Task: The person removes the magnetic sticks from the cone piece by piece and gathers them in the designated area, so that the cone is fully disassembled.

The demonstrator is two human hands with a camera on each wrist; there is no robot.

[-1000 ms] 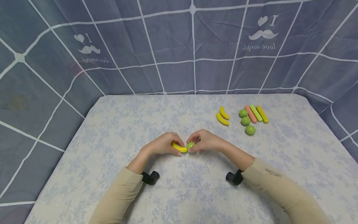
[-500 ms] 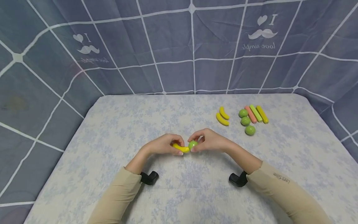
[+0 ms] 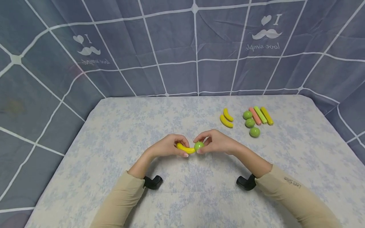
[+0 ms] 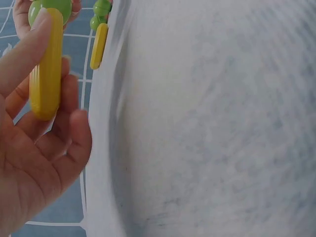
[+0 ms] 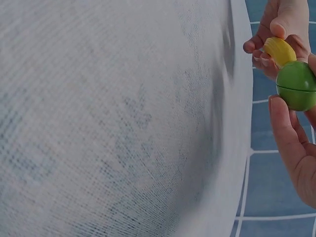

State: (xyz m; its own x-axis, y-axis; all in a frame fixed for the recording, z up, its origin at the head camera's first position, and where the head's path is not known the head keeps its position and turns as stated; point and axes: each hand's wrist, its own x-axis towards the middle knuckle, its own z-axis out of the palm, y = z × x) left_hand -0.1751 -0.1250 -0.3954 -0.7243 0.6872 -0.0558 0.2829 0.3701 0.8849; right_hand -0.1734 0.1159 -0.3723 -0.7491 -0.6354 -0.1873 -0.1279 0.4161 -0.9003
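Near the middle of the table, my left hand [image 3: 168,146] holds a small yellow toy banana [image 3: 186,149] between thumb and fingers. My right hand [image 3: 218,141] pinches a glossy green ball [image 3: 198,146] by its sides. The banana's right end meets the ball. A groove runs around the ball [image 5: 296,86] in the right wrist view. From the left wrist camera, the thumb lies along the banana [image 4: 47,74] and the lower fingers are loosely bent. Both pieces appear raised a little above the cloth.
Two more toy bananas [image 3: 226,121] lie at the back right of the table [image 3: 137,120]. Beside them are three green balls [image 3: 254,132] and three bars: pink [image 3: 255,116], light green [image 3: 260,115] and yellow [image 3: 266,116]. A grey-blue curtain [image 3: 171,47] hangs behind.
Both hands have shifted slightly to the right, carrying the banana and the ball with their ends together. The right forearm has swung outward a little. The pieces at the back right are unmoved.
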